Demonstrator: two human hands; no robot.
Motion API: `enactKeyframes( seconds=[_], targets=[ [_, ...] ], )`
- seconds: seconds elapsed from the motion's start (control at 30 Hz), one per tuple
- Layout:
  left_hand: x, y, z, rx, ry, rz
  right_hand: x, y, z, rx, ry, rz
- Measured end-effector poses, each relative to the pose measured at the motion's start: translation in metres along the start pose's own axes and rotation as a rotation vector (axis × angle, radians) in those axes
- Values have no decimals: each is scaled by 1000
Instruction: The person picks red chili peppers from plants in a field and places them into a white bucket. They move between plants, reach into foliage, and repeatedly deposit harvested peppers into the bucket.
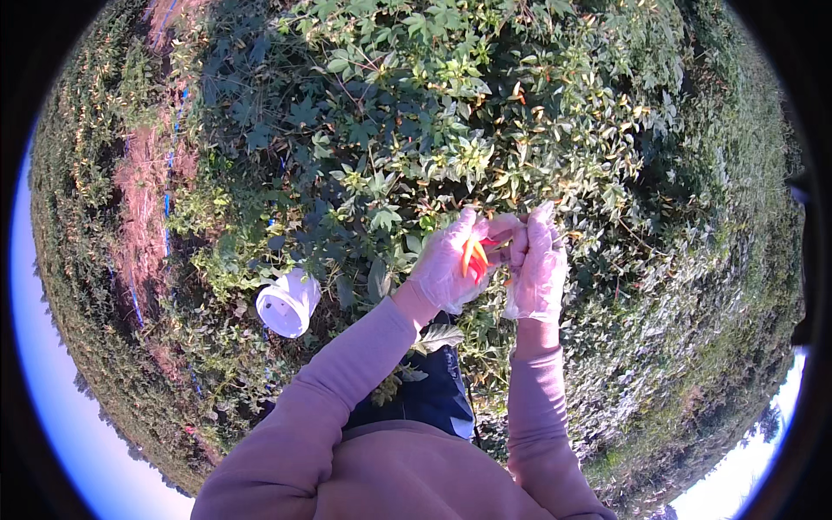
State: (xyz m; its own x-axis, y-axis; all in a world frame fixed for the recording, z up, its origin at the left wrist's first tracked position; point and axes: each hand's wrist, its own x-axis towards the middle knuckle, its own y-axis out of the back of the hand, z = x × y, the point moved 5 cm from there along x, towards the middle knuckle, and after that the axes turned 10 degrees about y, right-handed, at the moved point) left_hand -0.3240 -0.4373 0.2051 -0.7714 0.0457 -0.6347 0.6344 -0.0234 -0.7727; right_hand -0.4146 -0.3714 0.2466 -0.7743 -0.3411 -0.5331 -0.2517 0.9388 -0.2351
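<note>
Both my hands wear thin clear plastic gloves and meet in front of me over the leafy pepper plants. Several red and orange chili peppers (476, 259) lie in the palm of my left hand (452, 263), its fingers curled partly round them. My right hand (538, 263) is close beside it on the right, its bent fingers near the fingertips of the left. Whether the right hand grips anything between its fingers cannot be made out. More orange and red peppers (518, 97) hang among the leaves beyond my hands.
A white plastic bucket (288, 304) lies tilted among the plants to my left. Dense foliage surrounds my legs. Farther left, a strip of reddish bare soil (142, 188) runs between rows, with a blue line (169, 175) along it.
</note>
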Motion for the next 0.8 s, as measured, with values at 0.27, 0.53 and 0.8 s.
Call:
enactKeyframes(
  seconds=[0.27, 0.53, 0.8],
  targets=[
    [-75, -19, -27, -253, -276, -90, -87, -55, -7, -312, 320, -223],
    [-184, 21, 5, -425, -748, -236, -152, -142, 49, -1015, 852, -895],
    [-279, 197, -1, -874, -897, 64, -261, -236, 202, -1088, 1087, -1371]
  ],
)
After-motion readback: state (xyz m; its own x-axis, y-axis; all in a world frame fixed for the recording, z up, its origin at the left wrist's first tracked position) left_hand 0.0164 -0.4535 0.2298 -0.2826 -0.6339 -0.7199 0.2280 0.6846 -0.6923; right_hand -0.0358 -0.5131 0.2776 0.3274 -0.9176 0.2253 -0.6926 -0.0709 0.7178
